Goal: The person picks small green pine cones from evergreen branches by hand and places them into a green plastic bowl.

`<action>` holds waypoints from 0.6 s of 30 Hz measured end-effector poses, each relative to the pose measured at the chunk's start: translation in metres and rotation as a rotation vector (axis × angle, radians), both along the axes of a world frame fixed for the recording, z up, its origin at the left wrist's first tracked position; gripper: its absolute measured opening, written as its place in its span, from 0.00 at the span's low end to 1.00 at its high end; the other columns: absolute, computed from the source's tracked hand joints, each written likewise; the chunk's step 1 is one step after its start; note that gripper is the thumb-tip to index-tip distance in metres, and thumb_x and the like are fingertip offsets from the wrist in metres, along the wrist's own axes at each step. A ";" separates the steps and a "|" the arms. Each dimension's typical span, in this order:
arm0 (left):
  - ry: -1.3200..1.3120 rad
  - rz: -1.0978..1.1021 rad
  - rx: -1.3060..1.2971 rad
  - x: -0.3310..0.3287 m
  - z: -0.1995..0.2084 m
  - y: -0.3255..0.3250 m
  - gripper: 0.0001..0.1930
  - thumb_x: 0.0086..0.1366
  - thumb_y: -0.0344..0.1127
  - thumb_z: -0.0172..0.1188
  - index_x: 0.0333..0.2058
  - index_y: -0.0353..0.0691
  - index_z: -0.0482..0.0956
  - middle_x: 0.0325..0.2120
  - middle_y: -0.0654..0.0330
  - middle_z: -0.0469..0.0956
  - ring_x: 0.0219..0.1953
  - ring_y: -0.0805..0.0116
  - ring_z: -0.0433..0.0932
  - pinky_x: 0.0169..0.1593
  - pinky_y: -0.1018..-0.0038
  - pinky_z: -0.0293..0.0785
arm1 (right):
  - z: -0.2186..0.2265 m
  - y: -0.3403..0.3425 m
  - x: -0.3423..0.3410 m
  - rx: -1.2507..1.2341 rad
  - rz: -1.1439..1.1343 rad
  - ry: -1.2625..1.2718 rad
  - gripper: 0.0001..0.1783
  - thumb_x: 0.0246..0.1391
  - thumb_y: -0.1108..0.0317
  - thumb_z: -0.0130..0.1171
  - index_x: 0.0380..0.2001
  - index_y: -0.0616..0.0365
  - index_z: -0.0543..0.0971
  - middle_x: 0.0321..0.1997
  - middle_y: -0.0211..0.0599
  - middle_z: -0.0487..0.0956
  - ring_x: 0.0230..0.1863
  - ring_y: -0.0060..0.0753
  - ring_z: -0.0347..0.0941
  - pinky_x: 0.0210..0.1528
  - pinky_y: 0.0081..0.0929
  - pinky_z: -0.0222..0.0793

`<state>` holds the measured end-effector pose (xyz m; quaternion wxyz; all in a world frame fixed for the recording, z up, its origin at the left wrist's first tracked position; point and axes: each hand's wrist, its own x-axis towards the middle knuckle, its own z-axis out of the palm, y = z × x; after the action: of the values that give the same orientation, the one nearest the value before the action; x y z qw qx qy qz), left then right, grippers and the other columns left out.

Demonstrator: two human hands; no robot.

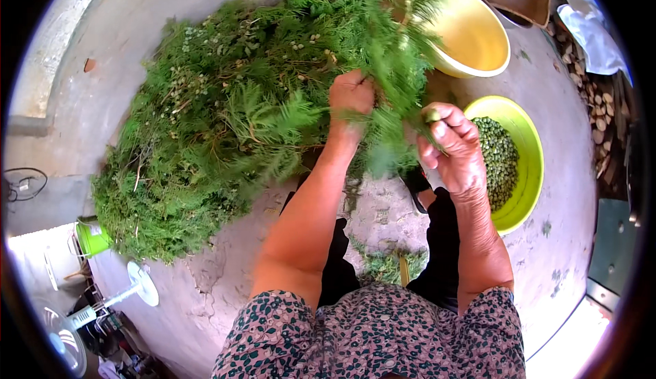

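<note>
My left hand (352, 99) is closed around a leafy green conifer branch (395, 51), whose feathery sprays are blurred by motion. To its right, my right hand (452, 145) pinches a small green cone (432, 115) between thumb and fingers, close beside the branch. A large heap of cut conifer branches (225, 113) with small pale green cones spreads out on the left. Just beyond my right hand stands a lime-green basin (531, 167), partly filled with many small green cones (497, 160).
A yellow basin (471, 34) stands at the far right, behind the branch. Stacked firewood (600, 116) lines the right side. On the left are a bright green bucket (92, 237) and a white standing fan (82, 317). Plant bits (386, 266) lie between my feet.
</note>
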<state>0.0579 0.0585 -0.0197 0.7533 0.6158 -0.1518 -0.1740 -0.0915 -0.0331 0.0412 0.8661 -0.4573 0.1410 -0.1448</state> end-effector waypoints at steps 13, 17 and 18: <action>-0.453 0.190 0.603 -0.004 0.020 0.007 0.07 0.54 0.38 0.52 0.31 0.51 0.78 0.20 0.51 0.74 0.24 0.51 0.74 0.26 0.63 0.68 | -0.031 -0.131 -0.043 -0.364 -0.552 0.438 0.11 0.50 0.73 0.51 0.38 0.63 0.72 0.34 0.39 0.73 0.29 0.26 0.69 0.28 0.19 0.66; -0.495 0.163 0.755 -0.012 0.028 0.000 0.07 0.53 0.36 0.53 0.31 0.50 0.78 0.18 0.53 0.74 0.23 0.54 0.75 0.27 0.64 0.69 | -0.065 -0.192 -0.084 -0.984 -0.943 0.932 0.23 0.44 0.69 0.56 0.46 0.65 0.70 0.46 0.47 0.72 0.40 0.33 0.70 0.42 0.28 0.67; -0.550 0.153 0.793 -0.013 0.027 0.001 0.09 0.53 0.35 0.54 0.34 0.51 0.78 0.18 0.53 0.75 0.21 0.57 0.75 0.26 0.66 0.69 | -0.061 -0.184 -0.078 -0.991 -0.929 0.916 0.23 0.44 0.69 0.56 0.46 0.65 0.70 0.46 0.47 0.72 0.40 0.33 0.70 0.42 0.28 0.67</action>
<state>0.0445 0.0598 0.0073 0.4034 0.8878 -0.2214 0.0065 -0.1695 -0.2172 -0.0201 0.2719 -0.6956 0.5754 -0.3332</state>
